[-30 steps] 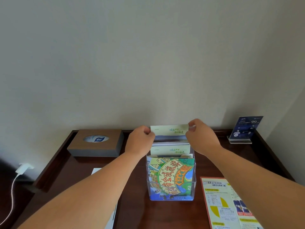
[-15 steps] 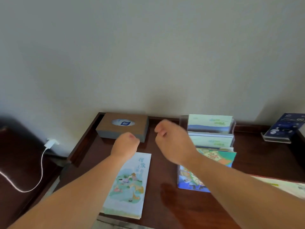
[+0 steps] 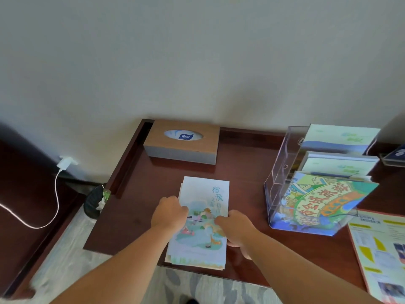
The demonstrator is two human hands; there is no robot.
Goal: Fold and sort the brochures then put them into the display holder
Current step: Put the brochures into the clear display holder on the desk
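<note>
Two hands are on the brochure stack [image 3: 205, 189], which lies flat at the near edge of the counter [image 3: 245, 172]. L hand [image 3: 169, 212]: fingers curled over the stack's left edge. R hand [image 3: 235, 229]: fingers curled, gripping the right edge. To the right, an orange-bordered sheet [image 3: 381, 249] lies flat. Further back: clear display holder [image 3: 282, 163], 3 tiers w/ upright brochures. Rearmost: tissue box [image 3: 184, 142] at the wall.
</note>
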